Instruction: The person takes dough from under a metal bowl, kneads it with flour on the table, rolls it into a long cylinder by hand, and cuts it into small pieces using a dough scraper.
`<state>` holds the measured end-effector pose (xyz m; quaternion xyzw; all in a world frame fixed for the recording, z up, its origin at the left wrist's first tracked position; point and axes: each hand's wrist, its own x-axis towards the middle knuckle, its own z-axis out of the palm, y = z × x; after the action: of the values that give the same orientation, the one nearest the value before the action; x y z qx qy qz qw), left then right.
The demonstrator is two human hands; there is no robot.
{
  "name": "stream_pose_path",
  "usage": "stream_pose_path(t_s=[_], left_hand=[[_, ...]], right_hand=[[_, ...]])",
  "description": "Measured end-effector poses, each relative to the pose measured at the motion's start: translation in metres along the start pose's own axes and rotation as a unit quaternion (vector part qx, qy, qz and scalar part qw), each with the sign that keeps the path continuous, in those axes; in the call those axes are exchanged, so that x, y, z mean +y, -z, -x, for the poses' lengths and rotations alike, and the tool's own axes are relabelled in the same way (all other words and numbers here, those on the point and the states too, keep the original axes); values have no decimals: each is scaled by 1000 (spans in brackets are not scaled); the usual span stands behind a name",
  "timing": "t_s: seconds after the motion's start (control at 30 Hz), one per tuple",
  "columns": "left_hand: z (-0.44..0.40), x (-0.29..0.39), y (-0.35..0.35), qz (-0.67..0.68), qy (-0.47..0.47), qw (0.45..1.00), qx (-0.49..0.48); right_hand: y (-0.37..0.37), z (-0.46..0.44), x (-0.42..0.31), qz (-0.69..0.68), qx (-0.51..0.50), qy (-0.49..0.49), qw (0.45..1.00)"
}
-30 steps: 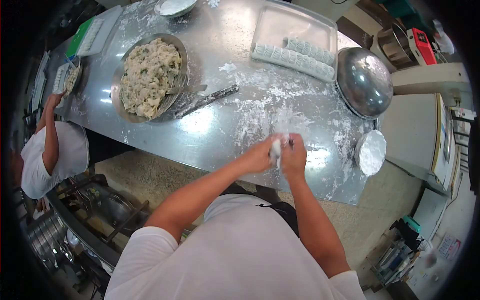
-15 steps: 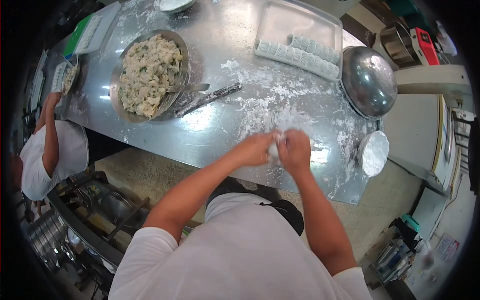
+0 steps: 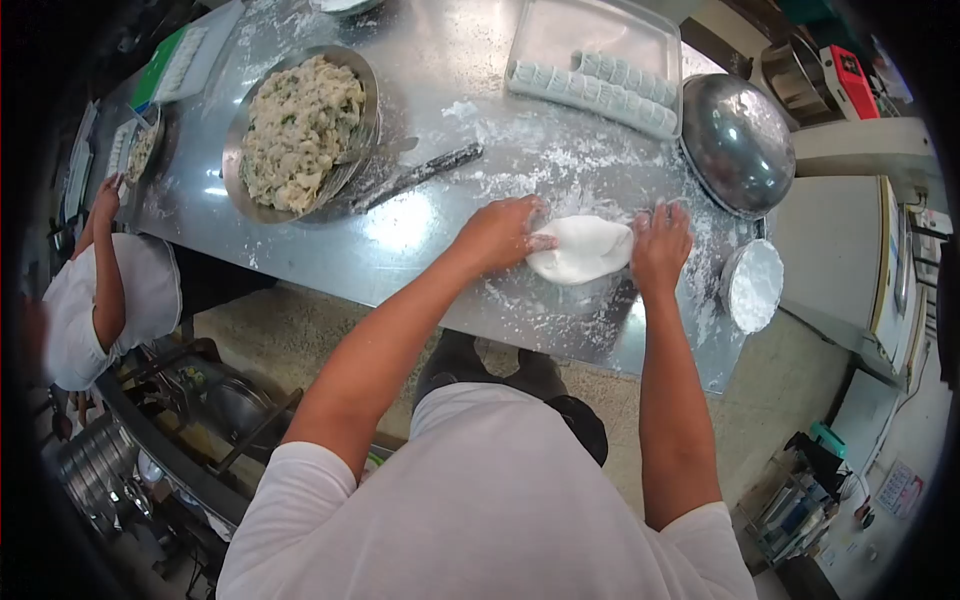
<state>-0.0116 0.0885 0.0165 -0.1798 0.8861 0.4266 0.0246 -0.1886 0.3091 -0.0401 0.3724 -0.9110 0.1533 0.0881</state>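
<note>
A smooth, white, oval piece of dough (image 3: 582, 250) lies on the floured metal table between my hands. My left hand (image 3: 503, 235) is at its left end, the thumb over the dough's edge and the fingers curled around the far side. At the right end, my right hand (image 3: 661, 248) rests palm down with its fingers stretched out and apart, its inner side against the dough. Flour coats the fingertips of both hands.
A metal bowl of chopped filling (image 3: 300, 135) stands left, beside a floury rolling pin (image 3: 420, 177). Rows of dumplings (image 3: 595, 95) fill part of a clear tray. An upturned metal bowl (image 3: 738, 145) and a flour bowl (image 3: 753, 287) sit right. Another person (image 3: 110, 300) works at left.
My hands were together near the table's front edge around something white. Now they are farther forward and apart, with the dough showing whole on the table between them.
</note>
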Motion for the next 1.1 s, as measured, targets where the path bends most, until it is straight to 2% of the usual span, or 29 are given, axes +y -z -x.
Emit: stream_pose_path(t_s=[0.03, 0.1, 0.13, 0.17, 0.2, 0.23, 0.3, 0.33, 0.37, 0.4, 0.43, 0.5, 0.53, 0.57, 0.67, 0.73, 0.77, 0.83, 0.87, 0.9, 0.93, 0.97, 1.03, 1.1], left_hand=[[0, 0, -5, -1, 2, 1000, -1], [-4, 7, -13, 11, -5, 1000, -6], [-2, 14, -16, 11, -7, 1000, -10], [0, 22, -17, 37, 38, 998, -31], [-1, 29, -14, 61, 81, 994, -46], [2, 28, -21, 58, 78, 994, -45], [24, 14, -55, 206, -13, 978, 42], [36, 9, -67, 207, -10, 977, 43], [49, 5, -80, 191, -31, 980, 54], [53, 7, -78, 175, -51, 981, 64], [44, -4, -70, 176, -39, 982, 64], [35, -15, -41, 30, 65, 997, 38], [26, 1, -14, 51, 107, 993, -5], [16, 6, -6, 40, 109, 993, 7], [1, 8, -7, -12, 81, 996, 23], [4, 10, -12, -33, 45, 998, -17], [13, 5, -25, -29, 48, 998, -16], [35, -7, -55, 101, -81, 991, -22], [41, -6, -55, 103, -77, 991, -21], [47, -4, -49, 90, -35, 994, -41], [47, -4, -42, 76, 8, 995, -57], [35, -8, -33, 75, 10, 996, -55], [18, -15, -28, 9, 27, 1000, 3], [-7, -13, -10, 0, 53, 998, 34]], right_hand=[[1, 16, -13, 133, -11, -34, 990], [3, 24, -40, -59, -160, -48, 984], [-12, 33, -56, -151, -123, -34, 980], [-17, 36, -71, -283, -87, -30, 955], [-12, 30, -89, -616, -71, -202, 758], [5, 25, -96, -618, -66, -200, 758], [51, 27, -111, -494, -230, -255, 799], [60, 31, -121, -439, -191, -262, 838], [51, 35, -119, -438, -196, -262, 837], [42, 37, -120, -276, -118, -91, 950], [24, 32, -121, -100, -34, 90, 990], [-6, -3, -121, -74, -4, 98, 992], [-8, -17, -117, -62, 5, 99, 993], [-6, -35, -116, -108, 16, 102, 989], [-3, -38, -111, -103, 21, 96, 990], [13, -24, -101, -236, -119, 50, 963], [26, -7, -99, -232, -109, 63, 965], [37, 30, -99, -228, -109, 78, 964], [27, 47, -100, -154, -71, 73, 983], [19, 56, -102, -77, -32, 64, 994], [14, 47, -105, -78, -13, 73, 994], [3, 29, -105, -59, -15, 76, 995], [-5, -7, -109, -34, -19, 60, 997], [-1, -47, -121, -58, -28, 26, 998]])
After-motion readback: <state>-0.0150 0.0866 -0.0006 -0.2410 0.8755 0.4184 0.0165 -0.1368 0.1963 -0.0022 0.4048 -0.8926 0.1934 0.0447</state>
